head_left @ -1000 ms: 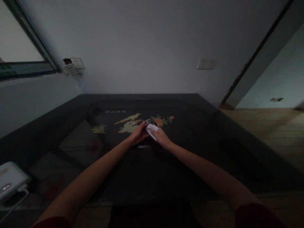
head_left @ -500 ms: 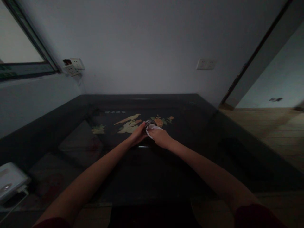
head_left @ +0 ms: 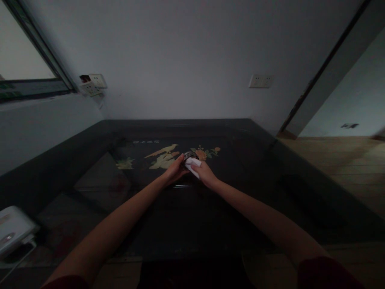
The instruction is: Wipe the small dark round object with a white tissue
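Observation:
Over the middle of the dark glossy table (head_left: pixel 180 224), my left hand (head_left: pixel 173 171) is closed around a small, dark, round object with shiny pale streaks (head_left: pixel 190 155). Its exact kind does not show in this dim light. A folded white tissue or cloth (head_left: pixel 193 165) is pinched in my right hand (head_left: pixel 207 175) and pressed against the near right side of the round object. Both hands meet close together, and the left fingertips are partly hidden behind the object.
A bird-and-flower picture (head_left: pixel 164 156) decorates the tabletop. At the left edge sits a white device (head_left: pixel 15 230) with a cable. Wall sockets (head_left: pixel 261 81) are beyond the table, and a window (head_left: pixel 27 44) is at upper left. Wooden floor (head_left: pixel 345 156) lies to the right.
My right hand has shifted slightly right and the white tissue or cloth is turned, so more of it shows. The left hand and round object stay nearly in place.

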`<control>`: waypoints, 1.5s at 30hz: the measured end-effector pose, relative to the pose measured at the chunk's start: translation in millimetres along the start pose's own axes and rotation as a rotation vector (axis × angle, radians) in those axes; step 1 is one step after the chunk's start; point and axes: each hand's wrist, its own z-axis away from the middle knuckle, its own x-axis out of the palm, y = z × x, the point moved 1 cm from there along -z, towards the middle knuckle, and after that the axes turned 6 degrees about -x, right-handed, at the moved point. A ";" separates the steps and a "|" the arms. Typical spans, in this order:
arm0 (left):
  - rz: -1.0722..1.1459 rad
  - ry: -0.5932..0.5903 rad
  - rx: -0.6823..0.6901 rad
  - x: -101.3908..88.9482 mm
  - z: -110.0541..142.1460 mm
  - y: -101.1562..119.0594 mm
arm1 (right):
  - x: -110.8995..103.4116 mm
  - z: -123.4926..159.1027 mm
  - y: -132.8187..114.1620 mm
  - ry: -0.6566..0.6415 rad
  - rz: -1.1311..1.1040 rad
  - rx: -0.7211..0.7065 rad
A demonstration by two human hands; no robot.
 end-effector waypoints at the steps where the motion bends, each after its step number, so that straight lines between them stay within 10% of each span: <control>1: 0.001 0.002 0.000 0.2 -0.1 0.1 | 2.7 -0.3 2.3 0.023 -0.015 0.011; 13: -0.010 -0.015 0.018 -1.8 -0.5 -1.2 | -17.5 4.0 -14.1 -0.239 0.253 -0.102; 21: 0.005 -0.003 -0.007 0.6 0.4 1.8 | -19.1 0.5 -23.9 -0.367 0.768 -0.469; 45: 0.103 -0.228 0.040 -0.1 9.8 5.5 | -33.9 -2.8 -31.2 -0.255 0.597 -0.267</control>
